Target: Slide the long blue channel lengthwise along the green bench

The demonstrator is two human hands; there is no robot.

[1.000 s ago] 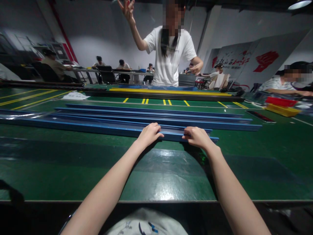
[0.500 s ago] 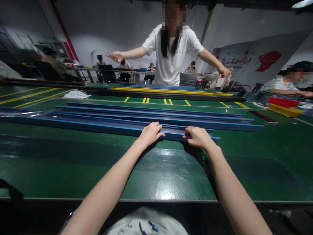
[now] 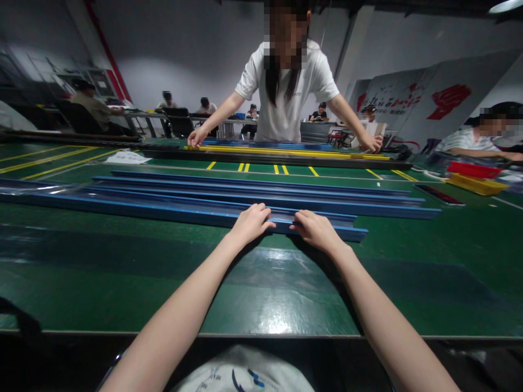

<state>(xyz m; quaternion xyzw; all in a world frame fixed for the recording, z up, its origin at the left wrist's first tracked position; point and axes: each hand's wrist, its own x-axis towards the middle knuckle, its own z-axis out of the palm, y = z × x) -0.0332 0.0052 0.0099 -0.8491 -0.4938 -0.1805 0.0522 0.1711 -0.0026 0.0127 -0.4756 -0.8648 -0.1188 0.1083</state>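
A long blue channel strip (image 3: 180,211) lies on the green table, with a clear plastic film (image 3: 281,211) along its trough. My left hand (image 3: 252,222) is closed on the strip, fingers over its near wall and thumb at the front. To its right, my right hand (image 3: 314,226) grips the same strip in a similar way, short of the strip's right end. Fingertips of both hands reach inside the channel, where they are partly hidden. More blue channel strips (image 3: 379,209) lie parallel just behind, apart from my hands.
A clear sheet (image 3: 388,277) lies flat in front of me. Across the table a person in a white shirt (image 3: 281,103) touches a yellow strip (image 3: 286,149) beside a black strip (image 3: 294,160). At right are a phone (image 3: 439,194), a red bin (image 3: 474,170) and a yellow bin (image 3: 476,184).
My right hand has slid left along the channel strip, closer to my left hand, which stays put. The person opposite has lowered both hands onto the yellow strip.
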